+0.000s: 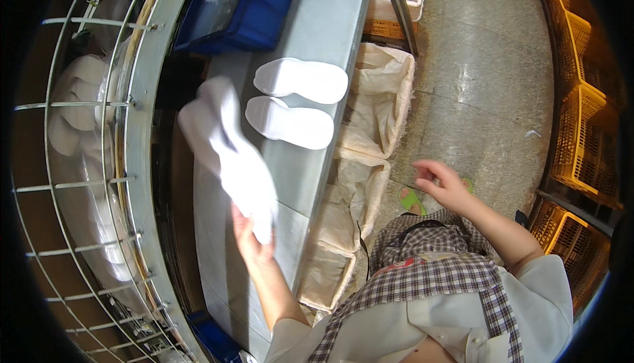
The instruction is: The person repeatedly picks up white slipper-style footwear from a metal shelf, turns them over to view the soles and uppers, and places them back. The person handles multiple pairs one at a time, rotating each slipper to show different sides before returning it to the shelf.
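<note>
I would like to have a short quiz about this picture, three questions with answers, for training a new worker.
1. Which hand holds the blurred white soles?
2. True or false: the two white soles lying on the grey table are stacked one on top of the other.
3. Which colour is the crate beyond those two soles, at the upper edge of the picture?
A) yellow
B) blue
C) white

Key:
1. The left hand; the right hand looks empty.
2. False; they lie side by side.
3. B
</note>
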### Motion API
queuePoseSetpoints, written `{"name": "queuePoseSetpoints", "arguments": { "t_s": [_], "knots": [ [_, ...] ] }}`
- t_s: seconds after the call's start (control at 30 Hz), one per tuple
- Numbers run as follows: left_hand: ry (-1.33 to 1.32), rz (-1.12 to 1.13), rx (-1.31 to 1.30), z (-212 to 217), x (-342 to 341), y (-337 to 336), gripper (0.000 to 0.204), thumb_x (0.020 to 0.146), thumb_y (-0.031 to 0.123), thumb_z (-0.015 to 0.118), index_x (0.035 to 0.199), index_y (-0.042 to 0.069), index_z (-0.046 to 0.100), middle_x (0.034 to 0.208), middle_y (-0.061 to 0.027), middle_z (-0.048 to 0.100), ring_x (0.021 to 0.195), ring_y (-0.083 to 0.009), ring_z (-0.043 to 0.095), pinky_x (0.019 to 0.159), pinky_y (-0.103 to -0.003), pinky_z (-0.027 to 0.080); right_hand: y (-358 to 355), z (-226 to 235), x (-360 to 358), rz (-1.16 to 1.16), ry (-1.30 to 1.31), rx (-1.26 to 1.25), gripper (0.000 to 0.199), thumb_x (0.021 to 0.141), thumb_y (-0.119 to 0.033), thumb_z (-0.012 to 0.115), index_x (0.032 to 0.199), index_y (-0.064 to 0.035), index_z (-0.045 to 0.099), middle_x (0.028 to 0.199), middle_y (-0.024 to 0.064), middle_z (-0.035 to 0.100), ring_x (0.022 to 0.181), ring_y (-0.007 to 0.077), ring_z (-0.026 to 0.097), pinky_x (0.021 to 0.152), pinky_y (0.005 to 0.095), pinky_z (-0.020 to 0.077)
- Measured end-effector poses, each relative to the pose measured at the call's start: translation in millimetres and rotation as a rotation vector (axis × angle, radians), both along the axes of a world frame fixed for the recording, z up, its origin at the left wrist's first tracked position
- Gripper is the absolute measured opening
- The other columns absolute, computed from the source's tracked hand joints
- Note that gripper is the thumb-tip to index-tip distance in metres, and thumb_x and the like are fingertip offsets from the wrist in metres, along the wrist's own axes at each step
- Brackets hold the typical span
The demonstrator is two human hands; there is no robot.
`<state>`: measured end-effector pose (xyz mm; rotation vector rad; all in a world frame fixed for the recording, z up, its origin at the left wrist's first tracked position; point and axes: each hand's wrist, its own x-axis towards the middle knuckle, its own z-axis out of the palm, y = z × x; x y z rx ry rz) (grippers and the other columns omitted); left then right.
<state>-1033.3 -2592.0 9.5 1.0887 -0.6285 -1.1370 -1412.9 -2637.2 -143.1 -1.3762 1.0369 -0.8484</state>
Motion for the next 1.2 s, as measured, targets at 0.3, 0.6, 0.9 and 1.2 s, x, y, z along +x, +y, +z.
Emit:
{"name": "queuePoseSetpoints", "arguments": {
  "t_s": [0.3,0.6,0.9,1.2],
  "knots": [
    [0.019,-0.659,0.195,-17,-244,-11,0.083,0.077,0.009,0.07,0.143,0.001,0.02,0.138,-0.0142,0.038,0.127,-0.026,0.038,0.105,-0.04,0.031,-26,94,-38,0.055,-0.995,0.044,0.112,0.073,-0.076,0.05,0.147,-0.0112,-0.006,0.149,0.0139,0.015,0.136,0.0262,0.022,0.11,0.0416,0.024],
    [-0.022,-0.507,0.085,-37,-325,-66,0.047,0.098,0.027,0.044,0.134,0.0,0.032,0.126,-0.0178,0.049,0.111,-0.0281,0.054,0.091,-0.041,0.048,8,113,-94,-0.048,-0.988,0.346,0.086,0.087,-0.05,0.05,0.147,-0.0069,0.006,0.145,0.0132,0.026,0.132,0.023,0.03,0.106,0.0379,0.0289],
    [0.537,-0.585,0.273,-83,-336,-62,0.043,0.097,0.029,0.044,0.132,0.005,0.036,0.125,-0.0162,0.051,0.111,-0.0305,0.055,0.092,-0.045,0.048,6,88,-105,-0.095,-0.868,0.465,0.073,0.088,-0.053,0.043,0.146,-0.0167,0.017,0.137,0.0072,0.038,0.125,0.0228,0.037,0.095,0.0471,0.0355],
    [0.751,-0.598,0.29,-92,-327,-48,0.045,0.096,0.031,0.046,0.131,0.003,0.038,0.122,-0.0169,0.054,0.108,-0.031,0.057,0.09,-0.046,0.049,14,75,-99,-0.101,-0.795,0.517,0.069,0.089,-0.052,0.041,0.145,-0.0186,0.018,0.138,0.008,0.037,0.124,0.0259,0.036,0.092,0.0573,0.0332]
  ]
}}
